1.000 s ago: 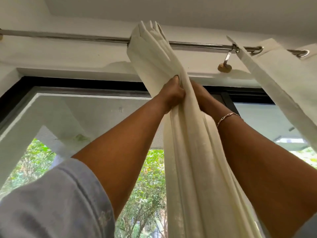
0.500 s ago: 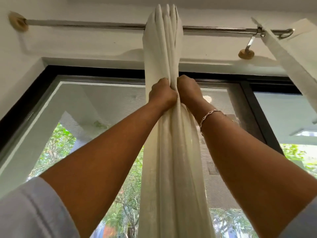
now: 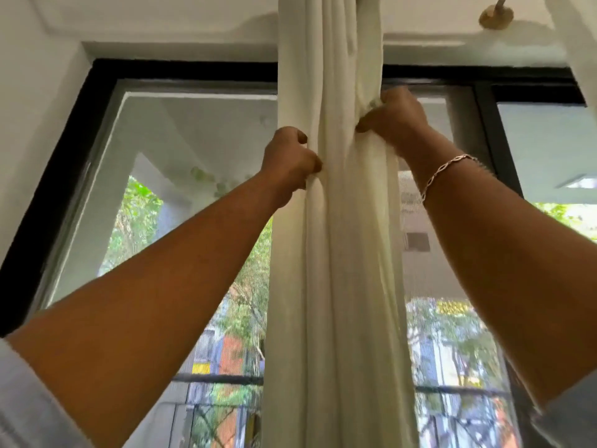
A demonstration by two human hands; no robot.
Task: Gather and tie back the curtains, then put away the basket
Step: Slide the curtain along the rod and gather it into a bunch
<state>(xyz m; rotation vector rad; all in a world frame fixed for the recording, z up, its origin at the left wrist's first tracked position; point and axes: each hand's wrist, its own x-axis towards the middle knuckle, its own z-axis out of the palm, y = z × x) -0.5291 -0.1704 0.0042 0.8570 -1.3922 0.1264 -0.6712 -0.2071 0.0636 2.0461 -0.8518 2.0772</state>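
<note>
A cream curtain (image 3: 336, 253) hangs bunched into a narrow column down the middle of the window. My left hand (image 3: 289, 163) grips the folds on the column's left side. My right hand (image 3: 392, 119) grips the folds on its right side, a little higher, with cloth bunched in the fingers. A chain bracelet (image 3: 447, 171) sits on my right wrist. The edge of a second cream curtain (image 3: 578, 43) shows at the top right. The curtain rod and the basket are out of view.
A black-framed window (image 3: 97, 130) fills the wall behind the curtain, with trees and buildings outside. A round wooden rod bracket (image 3: 496, 19) is fixed to the wall at the upper right. A white wall (image 3: 35, 92) stands at the left.
My hands slid down the curtain and moved apart, the left now lower than the right. The view dropped, so the rod left the frame.
</note>
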